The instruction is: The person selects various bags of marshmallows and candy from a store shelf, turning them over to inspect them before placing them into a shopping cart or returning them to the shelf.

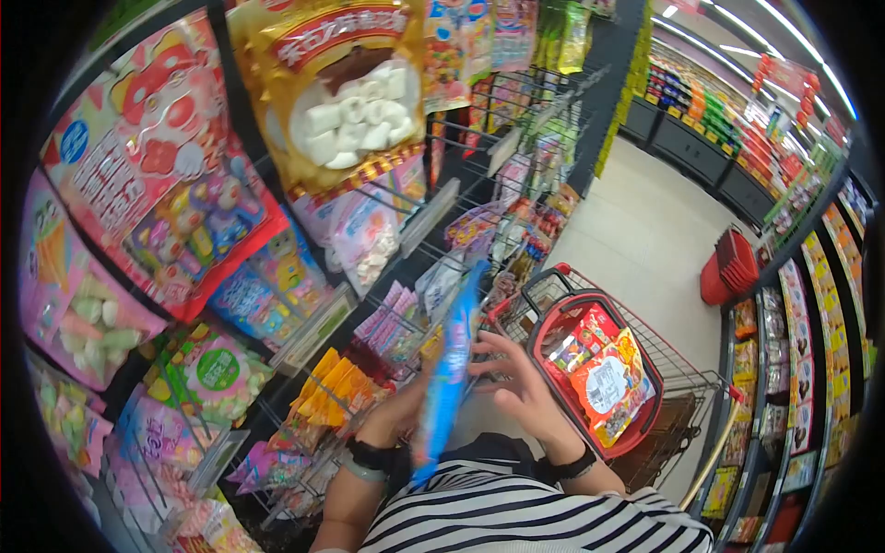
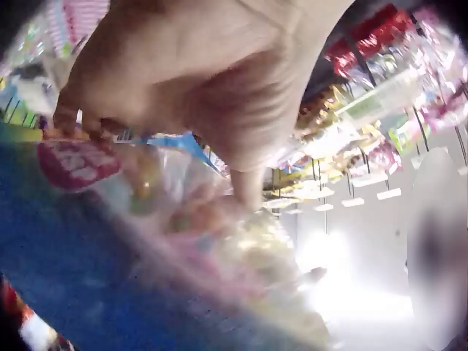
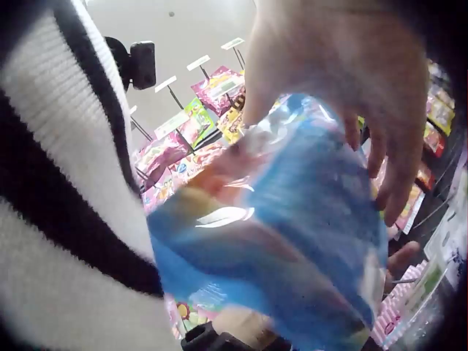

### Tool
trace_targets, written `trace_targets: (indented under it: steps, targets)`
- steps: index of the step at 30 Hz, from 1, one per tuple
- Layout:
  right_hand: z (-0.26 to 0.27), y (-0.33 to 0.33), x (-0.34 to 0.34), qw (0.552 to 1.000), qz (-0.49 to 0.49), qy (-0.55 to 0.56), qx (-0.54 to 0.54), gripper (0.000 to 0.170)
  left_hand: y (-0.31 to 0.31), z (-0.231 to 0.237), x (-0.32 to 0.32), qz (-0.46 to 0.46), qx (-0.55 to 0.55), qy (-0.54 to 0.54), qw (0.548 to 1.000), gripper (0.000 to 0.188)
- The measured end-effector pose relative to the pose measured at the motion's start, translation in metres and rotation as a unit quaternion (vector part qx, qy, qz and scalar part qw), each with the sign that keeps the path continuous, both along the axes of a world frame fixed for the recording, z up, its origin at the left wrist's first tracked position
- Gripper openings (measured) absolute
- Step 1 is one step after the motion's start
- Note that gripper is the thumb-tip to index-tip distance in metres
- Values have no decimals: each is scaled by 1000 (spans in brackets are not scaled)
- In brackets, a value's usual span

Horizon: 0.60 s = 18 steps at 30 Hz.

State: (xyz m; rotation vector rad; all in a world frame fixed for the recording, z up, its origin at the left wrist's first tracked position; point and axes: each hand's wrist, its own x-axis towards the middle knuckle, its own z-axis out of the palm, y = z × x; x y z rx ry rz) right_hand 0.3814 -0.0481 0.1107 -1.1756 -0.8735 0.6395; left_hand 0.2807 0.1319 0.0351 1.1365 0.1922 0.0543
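A glossy blue candy bag (image 1: 449,369) is seen nearly edge-on in the head view, held upright in front of the striped shirt. My left hand (image 1: 398,412) grips it from the left, partly hidden behind it. In the left wrist view this hand (image 2: 190,80) has its fingers and thumb at the edge of the bag (image 2: 124,248), whose printed face is blurred. Beside the bag's right side is my right hand (image 1: 524,394), fingers spread and fairly straight. The right wrist view shows the right hand (image 3: 344,66) close over the bag (image 3: 314,197), fingers extended along it.
A red basket (image 1: 657,392) with several candy packets (image 1: 604,378) sits in a shopping cart (image 1: 705,392). Hooks at the left carry a marshmallow bag (image 1: 341,101) and other sweets. Stacked red baskets (image 1: 728,267) stand on the aisle floor (image 1: 636,207); another shelf (image 1: 793,369) lines the right.
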Motion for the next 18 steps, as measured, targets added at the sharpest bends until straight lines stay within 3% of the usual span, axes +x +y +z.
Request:
trace_targets:
  steps: [1,3,4,5,7,8,12,15,17,18]
  targets:
    - [1,2,1,1000,23,-8,-17,71,-4,8,7,-6,15,5,1000,90]
    - [-23,11,4,997,-6,-62,-38,65,-3,19,10,20,23,14,999,85]
    - [-19,15,4,998,-14,-12,-62,53,1,17,10,73,89,7,993,82]
    - [-24,18,7,998,-19,-9,-64,53,4,15,10,131,155,-1,979,80]
    - [-36,31,21,981,-12,172,-87,40,8,14,11,158,148,-7,976,75]
    - [-35,35,26,981,-15,175,-84,33,10,14,9,190,141,-14,971,70]
    - [-42,45,48,965,38,231,-115,34,21,19,-2,295,112,-17,949,58]
    - [-44,50,56,970,101,177,-133,38,26,18,-3,406,113,-82,903,58]
    - [-39,54,58,960,129,142,-205,39,33,-2,-8,435,193,22,879,64]
    - [-50,61,60,968,129,136,-166,40,23,40,-17,457,161,4,875,69]
